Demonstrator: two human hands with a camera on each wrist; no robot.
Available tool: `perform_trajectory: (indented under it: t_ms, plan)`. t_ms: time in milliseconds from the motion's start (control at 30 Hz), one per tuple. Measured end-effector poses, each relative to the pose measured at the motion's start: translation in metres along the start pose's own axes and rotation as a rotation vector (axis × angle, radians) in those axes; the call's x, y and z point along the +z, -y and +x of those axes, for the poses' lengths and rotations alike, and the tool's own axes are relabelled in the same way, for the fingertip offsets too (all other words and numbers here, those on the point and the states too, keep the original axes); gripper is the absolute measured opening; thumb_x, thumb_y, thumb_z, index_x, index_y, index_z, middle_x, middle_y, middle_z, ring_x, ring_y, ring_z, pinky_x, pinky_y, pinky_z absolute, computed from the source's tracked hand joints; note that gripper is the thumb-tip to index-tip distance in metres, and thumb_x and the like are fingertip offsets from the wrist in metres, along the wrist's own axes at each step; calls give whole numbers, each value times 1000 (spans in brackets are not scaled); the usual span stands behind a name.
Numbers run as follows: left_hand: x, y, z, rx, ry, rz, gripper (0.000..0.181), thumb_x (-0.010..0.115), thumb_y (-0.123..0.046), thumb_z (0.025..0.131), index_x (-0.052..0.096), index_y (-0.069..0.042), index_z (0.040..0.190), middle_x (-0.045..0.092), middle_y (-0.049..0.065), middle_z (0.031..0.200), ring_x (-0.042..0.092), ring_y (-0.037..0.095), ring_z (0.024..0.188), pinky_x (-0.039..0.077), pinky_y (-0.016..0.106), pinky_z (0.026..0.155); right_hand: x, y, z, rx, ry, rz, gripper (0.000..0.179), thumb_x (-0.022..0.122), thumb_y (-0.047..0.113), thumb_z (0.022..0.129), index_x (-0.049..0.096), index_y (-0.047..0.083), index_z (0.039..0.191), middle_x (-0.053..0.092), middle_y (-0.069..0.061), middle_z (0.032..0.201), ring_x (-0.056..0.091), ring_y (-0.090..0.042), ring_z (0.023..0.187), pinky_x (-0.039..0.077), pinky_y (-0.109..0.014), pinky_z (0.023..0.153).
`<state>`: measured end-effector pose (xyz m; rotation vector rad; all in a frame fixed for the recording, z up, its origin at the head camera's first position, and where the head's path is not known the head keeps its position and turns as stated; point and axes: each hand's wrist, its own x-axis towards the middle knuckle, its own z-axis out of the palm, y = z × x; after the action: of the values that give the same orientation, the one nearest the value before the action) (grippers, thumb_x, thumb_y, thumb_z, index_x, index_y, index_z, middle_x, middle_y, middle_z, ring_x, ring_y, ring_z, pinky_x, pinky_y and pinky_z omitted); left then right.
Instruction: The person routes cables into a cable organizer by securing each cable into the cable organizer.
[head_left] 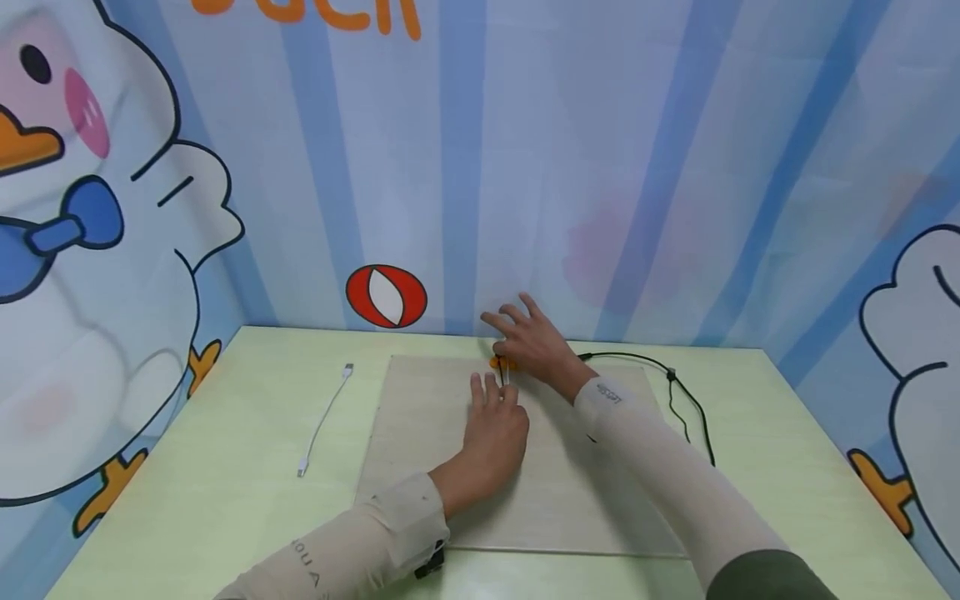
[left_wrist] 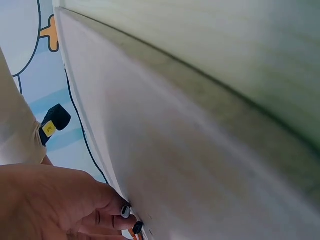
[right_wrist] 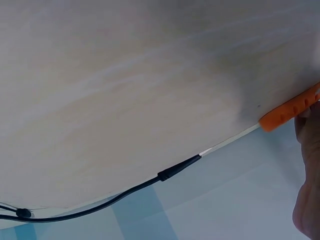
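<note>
An orange ridged strip (right_wrist: 286,113) lies at the far edge of the beige board (head_left: 420,433). My right hand (head_left: 536,346) holds it with thumb and finger, the other fingers spread and raised. My left hand (head_left: 495,433), just nearer to me, pinches a thin light-coloured cable with a grey end (left_wrist: 125,211) between thumb and finger. A black cable end (left_wrist: 137,228) shows beside that grey end. Dark and light cable lengths run from the orange strip toward my left hand, partly hidden by the fingers.
A short white USB cable (head_left: 324,423) lies on the pale table (head_left: 262,367) left of the board. To the right, a black cable (head_left: 693,400) with a thinner branch curves along the table. A striped cartoon backdrop (head_left: 525,167) stands behind the table's far edge.
</note>
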<state>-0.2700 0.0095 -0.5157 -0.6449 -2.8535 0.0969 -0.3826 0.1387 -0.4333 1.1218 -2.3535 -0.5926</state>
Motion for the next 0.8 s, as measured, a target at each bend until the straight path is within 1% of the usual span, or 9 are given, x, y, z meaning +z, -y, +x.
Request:
perform_trajectory:
  t_ms: [100,200,300,333,433,533,567,700,800]
  plan:
    - [7,0,4,4,-6,73,23,68,-25,111,86,-12,115,63,21,152,40,54,164,20,73,138,-4,-1,2,11,26,3,17,87,20,102,88,32,114,53,-1,173,55,-31,152,39,-64,134]
    - [3,-1,3,-12,-2,66,21,70,-26,110,86,-13,113,62,20,152,40,54,164,20,73,138,-6,-2,3,23,46,32,17,87,20,101,89,31,114,53,-1,173,57,-31,150,40,-61,133]
    - [-20,-5,-6,-34,17,86,21,70,-26,109,85,-13,113,62,20,151,43,54,163,24,72,137,-5,-1,1,42,57,83,19,86,19,102,90,31,116,55,-3,171,58,-31,149,43,-56,132]
    - [-25,-5,-9,-42,8,92,19,71,-25,109,85,-14,112,63,18,150,44,52,162,23,72,137,-4,-1,-1,48,54,97,19,85,19,102,90,31,116,56,-4,170,59,-31,148,44,-55,131]
    - [-56,-11,-22,-61,25,144,20,70,-27,110,85,-15,114,64,15,149,48,49,160,30,68,135,0,1,-3,61,34,134,19,84,18,103,89,28,117,59,-5,167,60,-32,147,46,-53,129]
    - [-69,-12,-29,-68,25,132,21,71,-28,110,85,-13,115,66,15,149,50,48,160,32,67,135,3,2,-4,55,4,169,18,84,15,102,89,25,116,62,-7,164,62,-33,145,48,-52,128]
    - [-76,-13,-32,-70,39,134,24,72,-31,109,85,-12,116,66,16,149,50,48,160,35,66,134,4,2,-4,53,-4,181,18,84,14,102,89,25,116,62,-7,164,63,-33,144,49,-51,127]
    - [-76,-13,-33,-74,39,122,28,75,-35,107,85,-11,116,67,16,150,50,48,160,37,66,133,3,2,-5,44,-26,204,18,83,10,103,89,23,115,64,-8,162,64,-33,141,51,-51,125]
    - [-78,-12,-33,-76,43,119,29,74,-35,108,84,-10,118,67,16,151,49,49,160,36,66,133,1,1,-7,40,-43,200,19,82,8,103,88,21,115,65,-9,160,65,-32,139,53,-50,122]
